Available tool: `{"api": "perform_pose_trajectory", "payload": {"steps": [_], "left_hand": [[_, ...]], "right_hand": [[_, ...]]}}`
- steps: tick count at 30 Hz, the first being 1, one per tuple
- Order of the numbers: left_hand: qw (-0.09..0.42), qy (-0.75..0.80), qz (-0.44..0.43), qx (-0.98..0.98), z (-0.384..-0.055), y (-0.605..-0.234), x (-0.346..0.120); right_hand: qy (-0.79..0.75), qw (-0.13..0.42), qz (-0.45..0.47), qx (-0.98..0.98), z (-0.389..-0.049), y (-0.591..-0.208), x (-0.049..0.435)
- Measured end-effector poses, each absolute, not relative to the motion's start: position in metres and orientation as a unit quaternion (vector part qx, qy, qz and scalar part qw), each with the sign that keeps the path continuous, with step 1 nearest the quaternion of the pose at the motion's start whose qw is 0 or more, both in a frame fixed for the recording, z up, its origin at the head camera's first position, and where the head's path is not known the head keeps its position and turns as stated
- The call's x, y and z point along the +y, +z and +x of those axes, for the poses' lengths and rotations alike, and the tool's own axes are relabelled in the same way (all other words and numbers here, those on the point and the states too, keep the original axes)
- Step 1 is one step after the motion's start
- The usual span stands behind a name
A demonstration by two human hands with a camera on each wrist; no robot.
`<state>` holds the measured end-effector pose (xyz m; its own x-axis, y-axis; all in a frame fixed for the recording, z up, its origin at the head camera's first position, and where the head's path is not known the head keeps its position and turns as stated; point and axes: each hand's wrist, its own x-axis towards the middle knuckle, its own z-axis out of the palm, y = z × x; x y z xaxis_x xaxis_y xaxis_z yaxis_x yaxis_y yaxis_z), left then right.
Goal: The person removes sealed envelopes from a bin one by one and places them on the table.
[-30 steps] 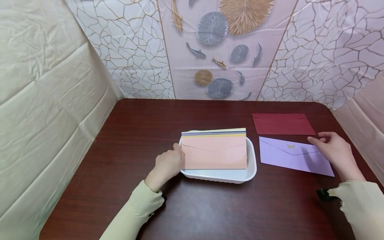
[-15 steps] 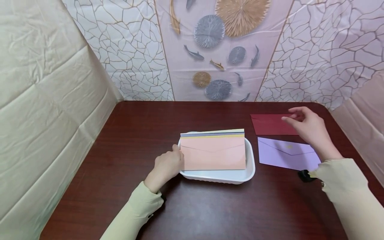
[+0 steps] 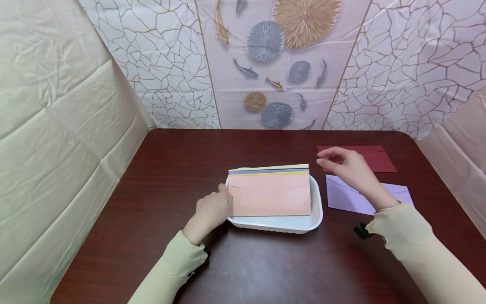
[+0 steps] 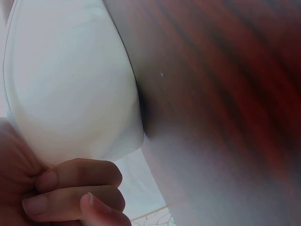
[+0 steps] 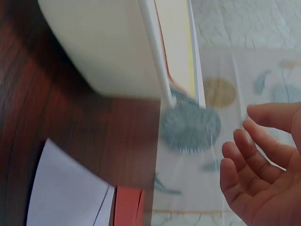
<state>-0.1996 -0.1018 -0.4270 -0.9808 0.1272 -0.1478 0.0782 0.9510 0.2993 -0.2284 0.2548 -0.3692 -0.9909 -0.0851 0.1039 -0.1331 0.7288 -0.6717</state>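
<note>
A white plastic tray (image 3: 292,226) stands mid-table, with a pink envelope (image 3: 269,198) in front of several others whose pale, blue and yellow edges show behind it. My left hand (image 3: 212,209) grips the tray's left end; in the left wrist view its curled fingers (image 4: 84,172) lie at the white tray wall (image 4: 80,84). Over the table, right of the tray, hovers my right hand (image 3: 347,166), thumb and fingers loosely bent with nothing between them. It overlaps a dark red envelope (image 3: 373,158) in the head view. Below that lies a lilac envelope (image 3: 345,196), partly hidden by my wrist.
The dark reddish-brown table (image 3: 182,156) has rounded far corners. A patterned cloth (image 3: 178,63) hangs behind it, and pale quilted fabric (image 3: 57,147) walls off the left side. Similar fabric borders the right edge.
From above the lilac envelope at the right, my right hand has lifted away, passed over the red envelope and moved left toward the tray. My left hand has stayed on the tray.
</note>
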Motion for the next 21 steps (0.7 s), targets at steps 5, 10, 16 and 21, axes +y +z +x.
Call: {"api": "perform_pose_trajectory", "payload": {"steps": [5,10,16,21], "left_hand": [[0.084,0.147,0.053,0.984,-0.199,-0.427,-0.101],[0.081,0.150,0.060,0.984,-0.199,-0.428,-0.101],[0.081,0.151,0.059,0.983,-0.200,-0.428,-0.102],[0.082,0.148,0.059,0.984,-0.200,-0.428,-0.103]], "right_hand": [[0.343,0.016,0.100,-0.934,-0.230,-0.372,0.233],[0.334,-0.013,0.124,-0.934,-0.231,-0.376,0.219],[0.328,-0.037,0.140,-0.934,-0.233,-0.379,0.212],[0.325,-0.032,0.150,-0.933,-0.235,-0.380,0.209]]}}
